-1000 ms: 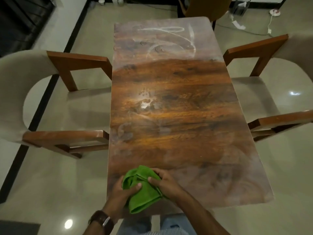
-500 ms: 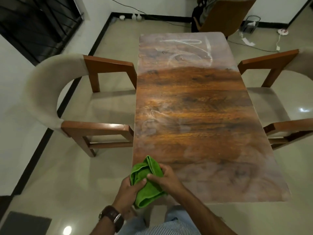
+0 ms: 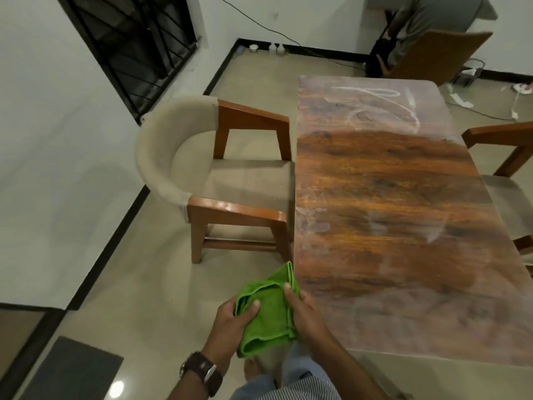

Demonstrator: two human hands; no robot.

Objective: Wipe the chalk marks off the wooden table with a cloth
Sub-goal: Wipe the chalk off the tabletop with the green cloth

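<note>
I see a bright green cloth [image 3: 266, 316] against a reddish-brown tabletop [image 3: 389, 197] streaked with dark grain and looping white chalk marks [image 3: 383, 108]. The chair [image 3: 202, 174] is beige with orange-brown wood. The floor [image 3: 144, 284] is glossy cream, the watch strap [image 3: 202, 370] dark brown.

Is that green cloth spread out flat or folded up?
Folded. The green cloth shows doubled layers and stacked hems, held between the left hand and right hand.

Green cloth [image 3: 266, 314] folded, off table's [image 3: 389, 203] near-left corner — white chalk marks [image 3: 383, 106] at far end, perhaps smudges mid-table.
</note>
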